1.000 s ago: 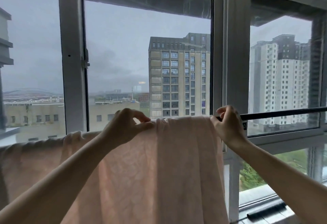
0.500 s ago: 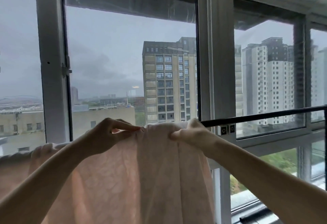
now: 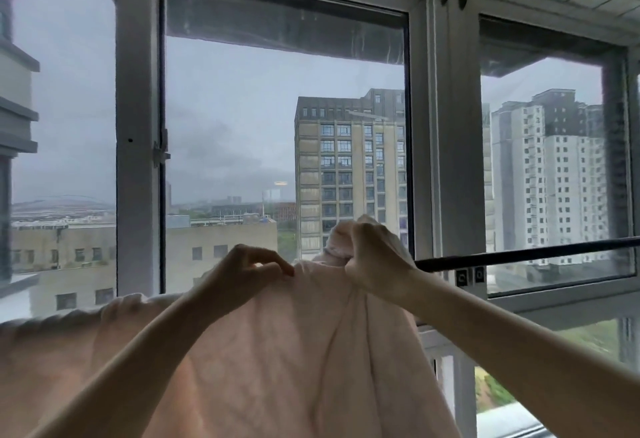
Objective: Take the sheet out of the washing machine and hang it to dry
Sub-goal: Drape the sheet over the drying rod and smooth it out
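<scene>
The pale pink sheet (image 3: 277, 351) hangs over the black rod (image 3: 526, 253) in front of the window (image 3: 284, 119), draped from the left edge of view to just right of centre. The left hand (image 3: 242, 273) pinches its top fold between thumb and fingertips. The right hand (image 3: 377, 261) has its grip clamped on a bunched corner, lifted above the rod. The step in hand looks like spreading that bunched end. To do it well, the right hand should likely draw the corner rightward along the bare rod while the left holds the fold in place, so the cloth lies flat rather than doubled and dries evenly.
</scene>
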